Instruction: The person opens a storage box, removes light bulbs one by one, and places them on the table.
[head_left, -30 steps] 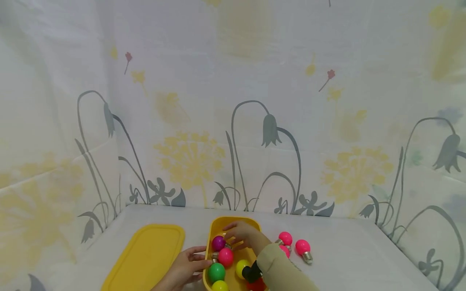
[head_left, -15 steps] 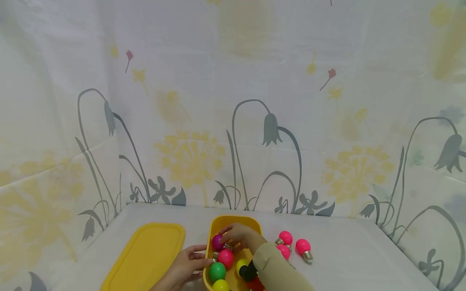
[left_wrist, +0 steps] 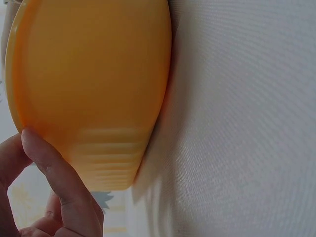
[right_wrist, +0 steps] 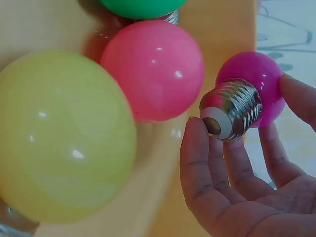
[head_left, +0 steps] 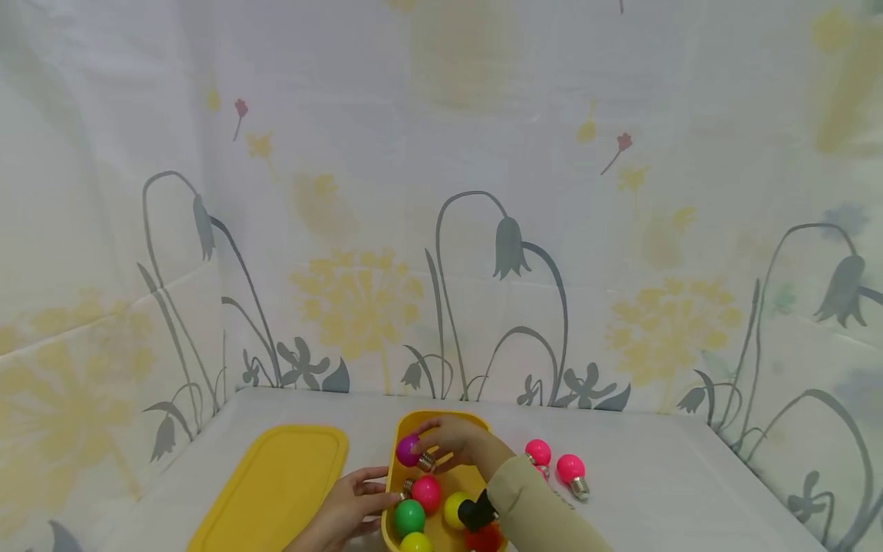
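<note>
My right hand [head_left: 451, 442] holds a purple light bulb [right_wrist: 264, 81] above the yellow bin [head_left: 476, 421], its fingers and thumb around globe and metal base. In the right wrist view one fingertip is at the tip of the screw base. My left hand [head_left: 345, 507] pinches the bin's left rim, as the left wrist view shows beside the bin's ribbed wall [left_wrist: 94, 74]. Inside the bin lie a pink bulb [head_left: 426, 495], a green bulb [head_left: 410, 519] and a yellow bulb [right_wrist: 64, 138]. Another yellow bulb [head_left: 417, 543] and a red bulb [head_left: 485, 539] are near its front.
A flat yellow lid [head_left: 276, 483] lies on the white tabletop [head_left: 662, 491] to the left. Right of the bin are several loose pink bulbs [head_left: 570, 467], one partly hidden by my right sleeve [head_left: 534, 498]. A flower-printed curtain [head_left: 441, 138] hangs behind.
My right hand has closed on the purple bulb and raised it slightly from among the other bulbs, toward the bin's back left. The left hand has stayed at the rim.
</note>
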`<control>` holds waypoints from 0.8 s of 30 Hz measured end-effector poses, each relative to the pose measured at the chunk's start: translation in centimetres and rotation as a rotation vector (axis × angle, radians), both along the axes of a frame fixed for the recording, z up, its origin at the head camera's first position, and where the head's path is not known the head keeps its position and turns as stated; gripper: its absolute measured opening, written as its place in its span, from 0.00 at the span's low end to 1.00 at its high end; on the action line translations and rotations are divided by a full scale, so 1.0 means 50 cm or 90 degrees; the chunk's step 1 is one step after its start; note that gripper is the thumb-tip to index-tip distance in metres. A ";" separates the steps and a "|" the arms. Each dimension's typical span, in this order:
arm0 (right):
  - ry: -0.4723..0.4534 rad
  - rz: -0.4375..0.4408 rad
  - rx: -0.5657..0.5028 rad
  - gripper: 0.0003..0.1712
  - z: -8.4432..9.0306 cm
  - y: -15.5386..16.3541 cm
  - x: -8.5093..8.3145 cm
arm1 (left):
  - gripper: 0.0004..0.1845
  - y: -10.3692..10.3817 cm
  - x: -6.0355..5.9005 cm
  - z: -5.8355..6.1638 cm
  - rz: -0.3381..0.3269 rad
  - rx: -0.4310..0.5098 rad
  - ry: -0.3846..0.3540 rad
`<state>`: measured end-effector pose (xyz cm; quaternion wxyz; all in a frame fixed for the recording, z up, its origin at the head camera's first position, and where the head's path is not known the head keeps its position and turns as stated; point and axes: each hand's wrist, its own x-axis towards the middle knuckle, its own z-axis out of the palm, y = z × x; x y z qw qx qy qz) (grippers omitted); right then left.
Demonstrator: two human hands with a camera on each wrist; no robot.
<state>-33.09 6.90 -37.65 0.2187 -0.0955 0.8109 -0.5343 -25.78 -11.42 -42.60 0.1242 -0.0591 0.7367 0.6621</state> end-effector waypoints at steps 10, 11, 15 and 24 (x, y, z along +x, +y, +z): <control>0.037 -0.018 -0.032 0.20 0.037 0.037 0.036 | 0.32 0.001 0.000 -0.002 -0.006 -0.008 0.008; 0.040 -0.018 -0.033 0.21 0.039 0.041 0.039 | 0.32 0.000 -0.001 -0.003 -0.005 -0.010 0.009; 0.061 -0.013 -0.030 0.22 0.043 0.059 0.056 | 0.33 0.000 -0.001 -0.004 -0.004 -0.014 0.006; 0.096 -0.039 -0.034 0.24 0.046 0.106 0.103 | 0.34 -0.001 0.000 -0.005 -0.007 -0.023 0.009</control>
